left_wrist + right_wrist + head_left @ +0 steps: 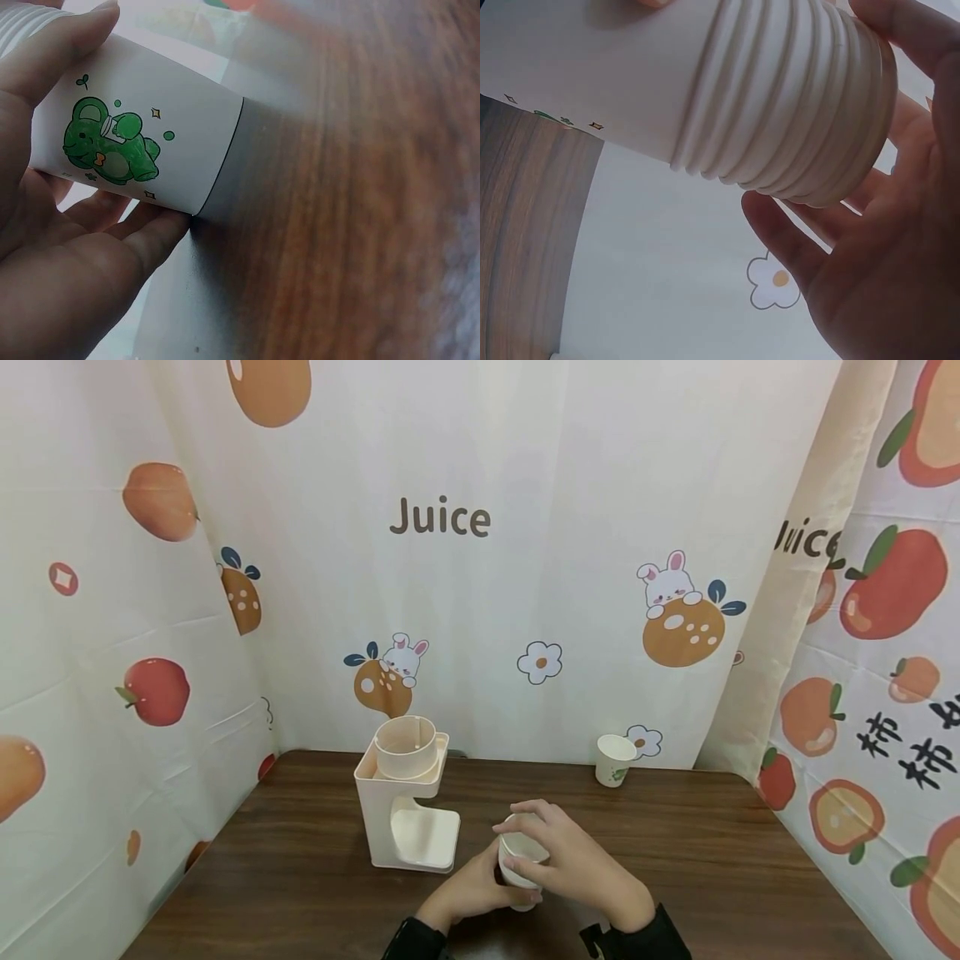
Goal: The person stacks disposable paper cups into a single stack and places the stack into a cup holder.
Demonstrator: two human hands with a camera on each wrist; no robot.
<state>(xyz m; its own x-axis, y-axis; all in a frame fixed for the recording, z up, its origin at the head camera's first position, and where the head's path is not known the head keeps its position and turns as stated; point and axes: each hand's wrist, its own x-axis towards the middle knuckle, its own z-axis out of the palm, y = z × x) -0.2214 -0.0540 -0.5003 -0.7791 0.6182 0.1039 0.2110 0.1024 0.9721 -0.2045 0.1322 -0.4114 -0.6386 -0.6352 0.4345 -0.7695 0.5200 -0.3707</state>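
A stack of white paper cups (pixel 519 877) stands between the two hands, with several rims nested closely in the right wrist view. My left hand (pixel 476 887) grips the lower part of the stack, thumb on one side and fingers curled round the other. In the left wrist view the outer cup (pixel 172 112) bears a green cartoon bear, and its base is close to the wooden surface. My right hand (pixel 573 860) holds the stack's top from above, fingers bent about the ridged rims (pixel 802 90) and thumb on the near side.
A cream cup-holder stand (pixel 378 818) with a round ring (pixel 406 760) on top is left of the hands. One single paper cup (pixel 613 764) stands upright at the back of the brown table (pixel 300 877). Fruit-printed curtains (pixel 480 585) enclose the back and sides.
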